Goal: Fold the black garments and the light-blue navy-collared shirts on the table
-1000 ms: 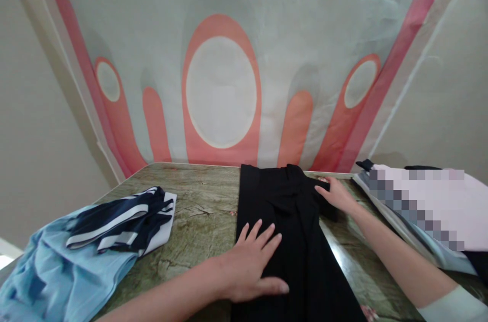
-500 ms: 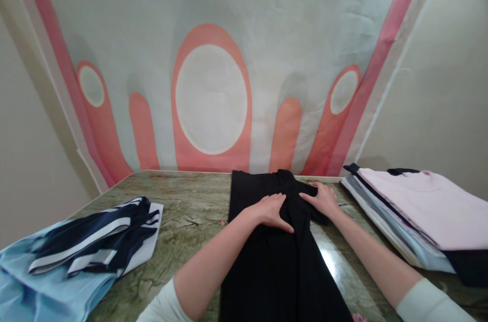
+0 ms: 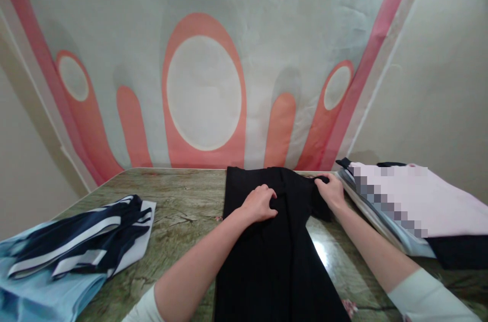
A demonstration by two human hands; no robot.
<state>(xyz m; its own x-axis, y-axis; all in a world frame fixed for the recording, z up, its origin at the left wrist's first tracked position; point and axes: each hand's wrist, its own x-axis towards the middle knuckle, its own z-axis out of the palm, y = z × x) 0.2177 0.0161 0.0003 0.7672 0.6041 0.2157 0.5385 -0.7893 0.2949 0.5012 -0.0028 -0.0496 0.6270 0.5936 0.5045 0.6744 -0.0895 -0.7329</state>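
Observation:
A black garment [image 3: 267,261], perhaps a dress or long top, lies lengthwise on the table with its left side folded to a straight edge. My left hand [image 3: 260,203] rests on its upper part, fingers loosely curved and the thumb apart from them. At the garment's right side, my right hand [image 3: 331,191] pinches the short black sleeve [image 3: 320,205] between thumb and fingers. The lower end of the garment runs out of view at the bottom.
On the left lie a navy garment with white stripes [image 3: 82,235] and light blue cloth [image 3: 57,296]. A stack of folded clothes topped by a pink shirt [image 3: 438,200] stands at the right. The wood-patterned table [image 3: 179,225] meets a patterned wall panel [image 3: 259,32] behind.
My right hand has moved outward to the sleeve and closed on it, and the sleeve is drawn out to the right. The left hand stays on the garment, its fingers more curled.

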